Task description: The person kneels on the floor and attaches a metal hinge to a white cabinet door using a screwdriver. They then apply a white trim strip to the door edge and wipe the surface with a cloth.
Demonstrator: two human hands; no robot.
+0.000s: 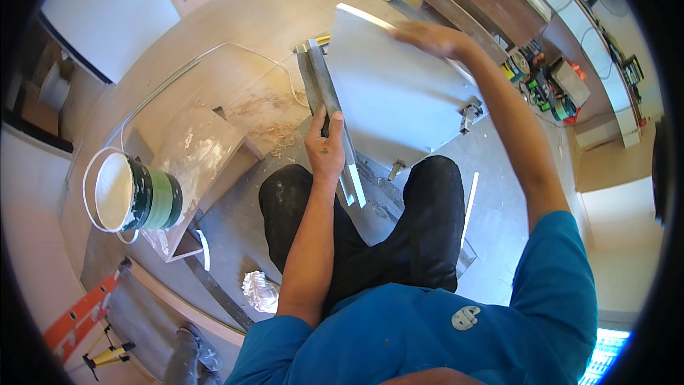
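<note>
Head view, looking down on a person in a blue shirt and dark trousers crouched over a floor. The left hand [325,148], near the picture's centre, is clenched around a long grey metal straightedge [326,100], which runs from about 11 o'clock of that hand down toward 5 o'clock, its lower end pale and lying across the left knee. The right hand [433,38], at 1 o'clock from centre, lies flat with fingers spread on the far upper edge of a large white panel [399,93]; it presses rather than grips. The panel is tilted, its left edge touching the straightedge, and metal hinge fittings [470,113] show at its right corner. At 9 o'clock stands a white-and-green paint bucket [139,196] with a wire handle, resting on a paint-spattered box [196,164]. Wood shavings [267,117] are scattered between the box and the straightedge. A white cable [206,57] curves across the floor at 11 o'clock. An orange ladder [82,314] lies at 8 o'clock, crumpled foil [260,291] at 7 o'clock, and power tools [548,85] are grouped at 2 o'clock.
</note>
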